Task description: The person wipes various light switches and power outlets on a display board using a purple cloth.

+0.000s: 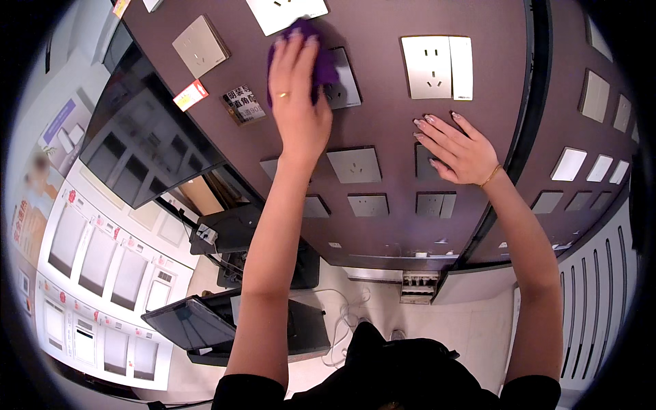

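Observation:
My left hand (300, 102) presses a purple cloth (324, 64) against a brown display panel (379, 123). The cloth partly covers a grey wall socket plate (348, 82), and a white socket plate (287, 13) is just above it. My right hand (458, 148) rests with fingers spread on the panel and holds nothing. Beneath its fingertips and thumb a dark plate (424, 161) is partly hidden. Above this hand a white socket plate with a narrow switch beside it (428, 66) is mounted.
More plates, such as a grey socket (355, 165) and a beige socket (201, 47), stand out from the panel. A red-and-white price tag (190, 95) sits at its left edge. A black screen (148, 128), an open laptop-like device (189, 323) and loose cables (338, 328) are to the left and below.

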Demonstrator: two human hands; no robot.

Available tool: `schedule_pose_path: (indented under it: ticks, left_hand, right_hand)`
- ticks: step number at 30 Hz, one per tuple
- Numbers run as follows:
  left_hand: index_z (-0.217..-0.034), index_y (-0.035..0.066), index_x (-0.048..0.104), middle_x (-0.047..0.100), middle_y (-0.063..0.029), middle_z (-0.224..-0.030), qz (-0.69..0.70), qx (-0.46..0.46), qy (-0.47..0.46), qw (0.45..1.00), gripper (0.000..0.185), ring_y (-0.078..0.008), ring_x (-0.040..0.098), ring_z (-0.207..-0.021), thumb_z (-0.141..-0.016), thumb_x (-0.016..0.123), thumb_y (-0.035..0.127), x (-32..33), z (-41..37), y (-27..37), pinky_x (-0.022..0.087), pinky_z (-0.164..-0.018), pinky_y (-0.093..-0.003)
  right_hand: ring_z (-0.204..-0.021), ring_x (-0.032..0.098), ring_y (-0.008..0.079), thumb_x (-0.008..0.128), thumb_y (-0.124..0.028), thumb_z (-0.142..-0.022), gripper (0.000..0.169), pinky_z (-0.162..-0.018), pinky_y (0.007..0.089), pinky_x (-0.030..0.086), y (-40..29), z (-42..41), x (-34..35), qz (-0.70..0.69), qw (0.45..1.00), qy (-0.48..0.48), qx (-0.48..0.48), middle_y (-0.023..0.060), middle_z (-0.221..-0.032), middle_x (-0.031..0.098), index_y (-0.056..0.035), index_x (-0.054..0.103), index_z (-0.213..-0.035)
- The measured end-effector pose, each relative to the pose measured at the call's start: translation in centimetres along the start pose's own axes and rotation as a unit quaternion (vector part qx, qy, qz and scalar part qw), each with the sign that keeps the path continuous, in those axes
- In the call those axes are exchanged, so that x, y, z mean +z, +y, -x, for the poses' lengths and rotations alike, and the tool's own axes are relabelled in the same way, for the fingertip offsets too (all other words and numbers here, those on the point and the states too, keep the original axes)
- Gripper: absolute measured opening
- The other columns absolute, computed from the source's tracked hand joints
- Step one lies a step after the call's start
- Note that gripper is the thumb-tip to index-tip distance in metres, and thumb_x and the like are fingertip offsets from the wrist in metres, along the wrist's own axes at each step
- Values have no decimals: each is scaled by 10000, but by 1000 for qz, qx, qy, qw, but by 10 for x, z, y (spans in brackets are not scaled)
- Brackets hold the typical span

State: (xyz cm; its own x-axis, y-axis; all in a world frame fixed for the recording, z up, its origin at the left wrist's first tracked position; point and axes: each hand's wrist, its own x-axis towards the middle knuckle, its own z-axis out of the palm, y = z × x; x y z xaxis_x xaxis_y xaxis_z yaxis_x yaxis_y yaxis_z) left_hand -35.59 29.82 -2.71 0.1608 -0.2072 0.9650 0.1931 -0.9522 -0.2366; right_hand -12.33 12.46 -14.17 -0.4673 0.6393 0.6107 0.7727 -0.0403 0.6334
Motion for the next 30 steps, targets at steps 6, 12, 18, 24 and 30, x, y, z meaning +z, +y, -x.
schedule_pose_path:
  ticks: [6, 12, 18, 24, 30]
  left_hand:
    - [-1286, 96, 583, 508, -97, -1405, 23, 58, -110, 992, 609, -360, 430, -1346, -723, 548, -134, 23, 26, 12, 355, -1061, -617]
    - [-1239, 98, 623, 524, -85, -1393, 94, 89, -181, 975, 507, -333, 485, -1303, -758, 593, -61, 23, 58, 39, 433, -1046, -502]
    - [-1235, 37, 610, 530, -124, -1345, 130, 87, -50, 986, 539, -363, 481, -1246, -726, 545, -127, 31, -13, 69, 432, -1023, -448]
    - [-1209, 39, 607, 561, -114, -1285, 133, 111, -110, 979, 530, -333, 485, -1198, -703, 562, -111, 72, -53, 89, 417, -1018, -431]
    - [-1219, 53, 605, 584, -94, -1256, 105, 107, -124, 981, 556, -323, 504, -1178, -695, 545, -121, 78, -55, 91, 425, -1016, -417]
  right_hand:
    - [-1427, 338, 172, 563, -380, -868, 591, -1179, 436, 251, 1, -1, -4, -14, 1000, -8, 2, 26, -1541, 383, -132, 497, -1400]
    - [-1416, 358, 170, 586, -366, -850, 589, -1171, 433, 258, -1, 0, -1, -27, 1000, 7, 5, 27, -1528, 403, -130, 512, -1385]
    - [-1427, 334, 161, 586, -365, -849, 601, -1174, 435, 243, 1, 1, -2, -23, 1000, 11, 5, 27, -1535, 392, -140, 499, -1400]
    - [-1428, 329, 156, 580, -366, -854, 600, -1179, 442, 223, 0, 2, 7, -22, 999, 31, 0, 25, -1537, 389, -146, 495, -1405]
    - [-1430, 323, 154, 578, -371, -856, 596, -1185, 442, 216, 1, 2, 2, -17, 1000, 24, 0, 14, -1537, 389, -149, 498, -1403]
